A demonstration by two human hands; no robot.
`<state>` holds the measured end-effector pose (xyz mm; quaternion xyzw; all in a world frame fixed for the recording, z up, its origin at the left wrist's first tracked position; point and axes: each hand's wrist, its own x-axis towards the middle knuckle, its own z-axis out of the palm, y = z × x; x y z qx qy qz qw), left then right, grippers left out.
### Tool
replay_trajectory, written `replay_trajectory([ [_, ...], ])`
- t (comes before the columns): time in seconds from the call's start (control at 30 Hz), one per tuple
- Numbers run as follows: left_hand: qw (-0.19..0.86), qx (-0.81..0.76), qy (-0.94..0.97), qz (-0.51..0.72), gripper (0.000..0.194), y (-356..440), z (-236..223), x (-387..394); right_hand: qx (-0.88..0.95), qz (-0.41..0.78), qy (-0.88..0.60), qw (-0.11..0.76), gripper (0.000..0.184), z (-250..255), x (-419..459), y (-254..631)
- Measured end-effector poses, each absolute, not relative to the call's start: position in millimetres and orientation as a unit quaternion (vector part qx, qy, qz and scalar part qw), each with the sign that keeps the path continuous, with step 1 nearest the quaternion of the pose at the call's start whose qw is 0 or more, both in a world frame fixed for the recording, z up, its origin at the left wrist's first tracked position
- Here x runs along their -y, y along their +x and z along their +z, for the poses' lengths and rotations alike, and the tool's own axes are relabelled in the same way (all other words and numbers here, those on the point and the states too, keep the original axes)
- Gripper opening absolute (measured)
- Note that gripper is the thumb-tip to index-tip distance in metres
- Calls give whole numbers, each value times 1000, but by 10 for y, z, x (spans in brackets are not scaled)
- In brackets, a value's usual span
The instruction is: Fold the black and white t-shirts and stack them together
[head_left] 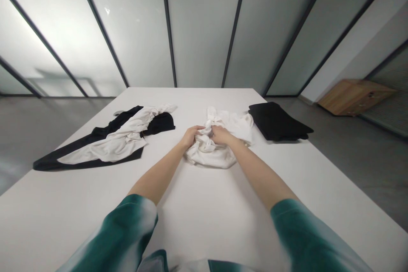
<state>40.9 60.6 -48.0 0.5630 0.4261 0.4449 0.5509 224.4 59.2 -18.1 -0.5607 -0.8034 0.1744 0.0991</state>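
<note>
Left hand (190,137), right hand (221,135), crumpled white cloth (207,155)

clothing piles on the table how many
3: a black-and-white heap on the left of the table, a crumpled white garment mid-table under the left hand and right hand, and a folded black garment on the right.
</note>
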Motion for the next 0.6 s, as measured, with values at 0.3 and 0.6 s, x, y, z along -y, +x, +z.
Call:
replay_trajectory([
  [0.3,498,-512,495,495,59,395,-525,-703,606,214,-615,458,21,-352,-678,2350],
  [0.6,200,-646,711,192,72,454,-350,-512,495,376,-542,566,22,-298,-559,2514],
])
